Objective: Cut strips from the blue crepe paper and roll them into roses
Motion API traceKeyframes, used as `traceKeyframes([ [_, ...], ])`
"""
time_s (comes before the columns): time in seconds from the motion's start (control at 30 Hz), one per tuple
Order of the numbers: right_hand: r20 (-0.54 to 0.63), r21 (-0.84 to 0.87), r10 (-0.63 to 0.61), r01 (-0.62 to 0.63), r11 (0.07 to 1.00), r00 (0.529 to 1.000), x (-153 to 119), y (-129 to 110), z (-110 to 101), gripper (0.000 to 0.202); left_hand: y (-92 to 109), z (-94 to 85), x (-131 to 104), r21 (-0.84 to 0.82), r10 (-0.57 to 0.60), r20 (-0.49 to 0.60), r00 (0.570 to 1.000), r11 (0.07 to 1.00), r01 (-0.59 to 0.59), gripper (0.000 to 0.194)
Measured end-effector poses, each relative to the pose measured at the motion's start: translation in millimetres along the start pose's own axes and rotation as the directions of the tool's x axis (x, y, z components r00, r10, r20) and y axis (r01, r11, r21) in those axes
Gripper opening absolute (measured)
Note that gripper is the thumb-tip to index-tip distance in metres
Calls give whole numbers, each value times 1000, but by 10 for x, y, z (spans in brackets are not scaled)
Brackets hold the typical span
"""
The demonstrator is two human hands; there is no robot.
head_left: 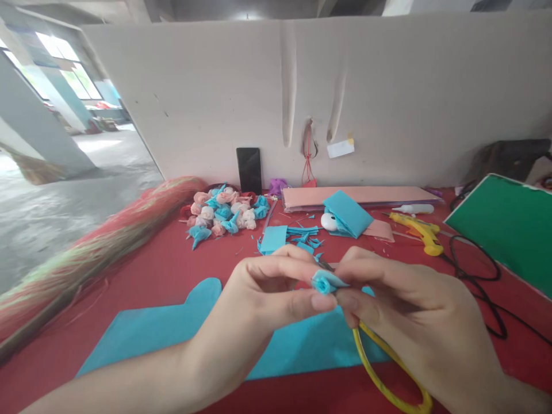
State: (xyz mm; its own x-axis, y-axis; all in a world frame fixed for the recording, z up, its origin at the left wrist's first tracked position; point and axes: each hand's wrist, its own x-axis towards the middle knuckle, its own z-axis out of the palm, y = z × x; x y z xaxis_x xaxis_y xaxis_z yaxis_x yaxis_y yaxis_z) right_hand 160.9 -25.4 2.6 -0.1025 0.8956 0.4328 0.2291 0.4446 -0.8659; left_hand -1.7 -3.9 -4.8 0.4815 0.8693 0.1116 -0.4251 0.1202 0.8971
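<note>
Between the fingertips of both hands is a small blue paper flower [322,284], its strip coiled into a tight spiral. My left hand [267,302] pinches the coil between thumb and forefinger. My right hand [409,305] pinches the loose, tapering end of the strip and also keeps scissors with a yellow handle [360,353] in its palm. Only a bit of the grey blades shows behind the fingers. Beneath both hands lies a sheet of blue paper [155,328] with a rounded lobe, partly covered by them.
A pile of pink, white and blue paper flowers [224,213] sits at the back left. Blue paper squares [273,238] and scraps lie mid-table. A yellow glue gun [420,233] with a black cord lies right, near a green board [509,230]. A black phone [249,171] leans against the partition.
</note>
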Motion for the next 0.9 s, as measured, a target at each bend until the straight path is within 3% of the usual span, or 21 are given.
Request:
traceKeyframes([
  [0.17,50,194,197,-203,960,979,34,2,12,9,-4,-24,14,-24,-10,49,999,1000,11,13],
  [0.27,200,375,286,-342,862,937,66,43,-11,7,-4,-50,20,2,42,73,996,999,-42,16],
  [0.37,333,500,279,-420,757,901,84,72,-43,7,-12,-67,28,46,72,75,995,996,-76,14],
  [0.57,433,499,332,-529,686,838,94,36,-46,10,-27,-63,30,54,112,49,993,992,-114,7],
  [0.9,495,557,313,-572,602,811,48,29,-48,12,-39,-61,18,100,171,4,985,980,-171,5],
])
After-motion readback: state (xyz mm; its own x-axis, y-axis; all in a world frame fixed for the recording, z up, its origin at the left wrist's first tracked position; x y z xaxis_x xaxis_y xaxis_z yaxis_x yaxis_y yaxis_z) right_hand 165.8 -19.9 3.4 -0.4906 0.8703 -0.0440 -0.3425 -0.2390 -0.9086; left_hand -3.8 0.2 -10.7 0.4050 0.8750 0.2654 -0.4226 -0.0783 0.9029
